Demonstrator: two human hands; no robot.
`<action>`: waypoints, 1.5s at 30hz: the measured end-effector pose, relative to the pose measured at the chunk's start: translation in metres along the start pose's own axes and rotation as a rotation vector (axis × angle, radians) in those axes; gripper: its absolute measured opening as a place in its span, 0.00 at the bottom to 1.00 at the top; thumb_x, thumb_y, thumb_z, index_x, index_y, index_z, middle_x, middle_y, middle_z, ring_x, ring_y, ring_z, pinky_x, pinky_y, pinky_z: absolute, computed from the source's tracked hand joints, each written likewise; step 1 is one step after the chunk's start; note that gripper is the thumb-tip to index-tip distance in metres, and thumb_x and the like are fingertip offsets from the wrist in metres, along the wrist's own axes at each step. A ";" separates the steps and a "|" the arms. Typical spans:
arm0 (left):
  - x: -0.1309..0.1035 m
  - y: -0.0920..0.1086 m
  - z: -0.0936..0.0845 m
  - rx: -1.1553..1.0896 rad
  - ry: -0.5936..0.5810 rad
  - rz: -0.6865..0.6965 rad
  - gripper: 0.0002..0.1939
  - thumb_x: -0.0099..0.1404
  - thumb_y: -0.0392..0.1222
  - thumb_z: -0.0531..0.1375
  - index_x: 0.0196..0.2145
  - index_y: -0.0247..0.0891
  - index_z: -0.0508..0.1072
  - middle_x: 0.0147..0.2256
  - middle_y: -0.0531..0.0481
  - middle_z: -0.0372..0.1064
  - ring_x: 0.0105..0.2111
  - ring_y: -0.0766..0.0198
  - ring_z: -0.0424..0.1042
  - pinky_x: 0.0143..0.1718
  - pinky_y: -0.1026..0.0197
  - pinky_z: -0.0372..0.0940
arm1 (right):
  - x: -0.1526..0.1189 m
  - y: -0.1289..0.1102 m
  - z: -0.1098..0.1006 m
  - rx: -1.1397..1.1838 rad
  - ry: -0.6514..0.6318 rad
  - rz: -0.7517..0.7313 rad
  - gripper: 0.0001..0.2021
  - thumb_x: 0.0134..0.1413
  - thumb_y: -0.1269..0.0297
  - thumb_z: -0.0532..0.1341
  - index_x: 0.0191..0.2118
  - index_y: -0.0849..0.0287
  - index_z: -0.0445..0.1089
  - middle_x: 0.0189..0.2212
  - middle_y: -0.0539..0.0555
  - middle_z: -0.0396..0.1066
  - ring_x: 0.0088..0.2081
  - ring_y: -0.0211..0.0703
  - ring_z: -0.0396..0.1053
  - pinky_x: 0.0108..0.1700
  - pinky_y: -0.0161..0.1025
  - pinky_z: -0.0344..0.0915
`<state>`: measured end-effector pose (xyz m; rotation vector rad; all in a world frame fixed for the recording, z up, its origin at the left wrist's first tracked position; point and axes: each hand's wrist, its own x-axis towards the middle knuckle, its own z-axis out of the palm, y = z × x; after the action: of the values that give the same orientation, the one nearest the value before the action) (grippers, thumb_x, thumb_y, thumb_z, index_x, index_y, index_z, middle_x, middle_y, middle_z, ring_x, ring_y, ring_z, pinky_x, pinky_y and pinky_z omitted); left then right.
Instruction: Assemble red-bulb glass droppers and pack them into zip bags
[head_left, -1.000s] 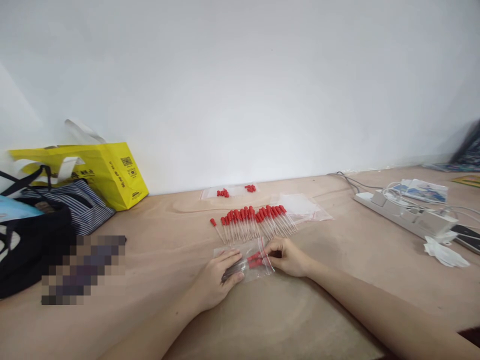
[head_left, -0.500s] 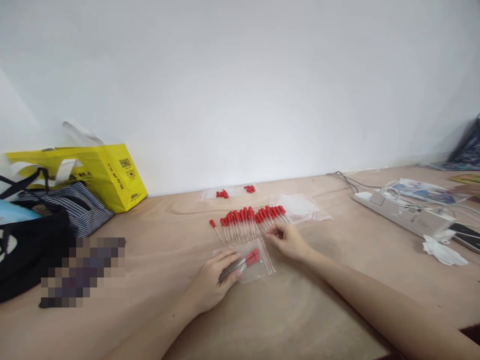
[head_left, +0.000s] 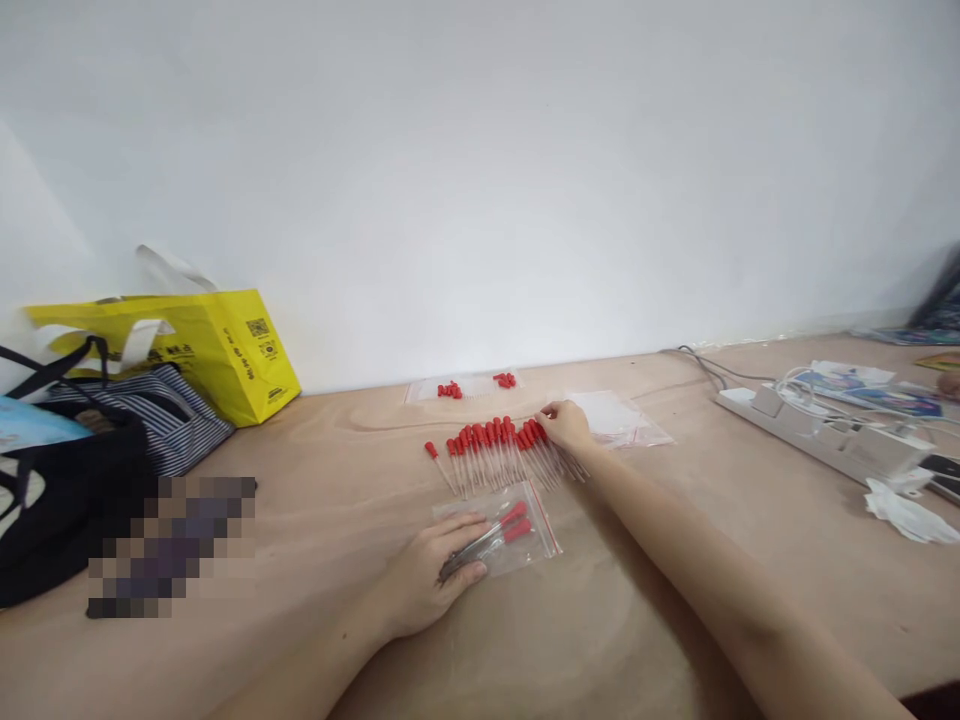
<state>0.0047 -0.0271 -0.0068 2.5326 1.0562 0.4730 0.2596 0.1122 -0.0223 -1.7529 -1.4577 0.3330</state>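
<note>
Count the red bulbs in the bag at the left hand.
2 visible: far bulb, near bulb, between the left hand and the zip of the bag. The hand covers part of the bag; more may be hidden.

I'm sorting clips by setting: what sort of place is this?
Probably an improvised packing table indoors: a row of red-topped droppers, clear zip bags and a power strip share the wooden tabletop.

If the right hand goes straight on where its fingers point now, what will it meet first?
Most likely, the right hand would meet the red-topped droppers beside its fingertips; depth is unclear, maybe it passes above.
</note>
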 end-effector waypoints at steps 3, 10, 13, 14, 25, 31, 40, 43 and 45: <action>0.001 0.002 -0.001 -0.003 0.004 0.002 0.19 0.60 0.45 0.53 0.50 0.44 0.64 0.51 0.49 0.63 0.51 0.58 0.61 0.51 0.52 0.58 | 0.003 0.000 0.000 0.062 0.013 0.057 0.07 0.41 0.65 0.58 0.26 0.62 0.71 0.30 0.58 0.71 0.34 0.45 0.67 0.36 0.36 0.59; 0.002 0.002 0.001 0.012 -0.007 -0.027 0.20 0.60 0.45 0.54 0.50 0.43 0.64 0.51 0.48 0.62 0.51 0.58 0.61 0.51 0.53 0.58 | -0.003 0.004 -0.040 0.386 0.039 0.158 0.10 0.49 0.63 0.51 0.35 0.63 0.64 0.26 0.56 0.70 0.26 0.38 0.67 0.27 0.33 0.61; 0.003 -0.001 0.005 -0.001 0.027 -0.013 0.19 0.60 0.44 0.54 0.50 0.43 0.64 0.50 0.49 0.63 0.50 0.58 0.62 0.51 0.53 0.58 | -0.028 0.010 -0.057 0.519 0.056 0.164 0.11 0.50 0.61 0.50 0.38 0.61 0.59 0.25 0.53 0.68 0.23 0.35 0.64 0.25 0.32 0.61; 0.003 -0.003 0.006 -0.006 0.042 -0.006 0.19 0.60 0.44 0.54 0.50 0.44 0.64 0.50 0.49 0.63 0.50 0.58 0.62 0.50 0.53 0.59 | -0.038 0.012 -0.058 0.551 0.049 0.162 0.11 0.50 0.60 0.50 0.37 0.60 0.59 0.24 0.52 0.67 0.22 0.35 0.63 0.24 0.32 0.60; 0.005 -0.003 0.007 -0.004 0.051 -0.011 0.20 0.60 0.46 0.54 0.51 0.44 0.63 0.50 0.49 0.63 0.51 0.57 0.61 0.51 0.52 0.58 | -0.105 0.011 -0.040 0.910 -0.217 0.258 0.20 0.39 0.46 0.59 0.29 0.58 0.58 0.27 0.52 0.67 0.23 0.36 0.65 0.26 0.35 0.61; 0.006 0.001 0.005 -0.008 0.052 0.007 0.20 0.59 0.44 0.54 0.50 0.43 0.64 0.50 0.49 0.64 0.50 0.58 0.62 0.50 0.54 0.59 | -0.111 0.007 -0.046 0.783 -0.530 0.044 0.18 0.34 0.51 0.65 0.26 0.60 0.63 0.19 0.46 0.64 0.21 0.33 0.62 0.25 0.32 0.59; 0.006 0.001 0.005 -0.011 0.064 -0.007 0.20 0.60 0.47 0.54 0.50 0.43 0.65 0.49 0.48 0.64 0.49 0.57 0.63 0.50 0.53 0.59 | -0.110 0.006 -0.051 0.654 -0.792 -0.200 0.15 0.37 0.53 0.64 0.30 0.60 0.73 0.26 0.52 0.72 0.28 0.38 0.67 0.33 0.36 0.63; 0.006 0.000 0.006 -0.004 0.062 -0.019 0.20 0.59 0.47 0.54 0.50 0.43 0.65 0.49 0.48 0.65 0.49 0.57 0.63 0.50 0.52 0.59 | -0.110 0.004 -0.045 0.684 -0.816 -0.185 0.15 0.35 0.54 0.65 0.28 0.60 0.73 0.25 0.52 0.72 0.28 0.38 0.68 0.34 0.37 0.64; 0.007 0.000 0.006 -0.002 0.059 -0.020 0.20 0.59 0.47 0.54 0.49 0.43 0.65 0.49 0.48 0.65 0.49 0.57 0.63 0.50 0.52 0.59 | -0.110 0.004 -0.038 0.699 -0.792 -0.160 0.15 0.33 0.53 0.66 0.24 0.61 0.72 0.23 0.51 0.72 0.27 0.38 0.68 0.33 0.37 0.64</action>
<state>0.0114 -0.0233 -0.0110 2.5177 1.1000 0.5456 0.2544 -0.0036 -0.0328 -0.9453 -1.6903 1.3771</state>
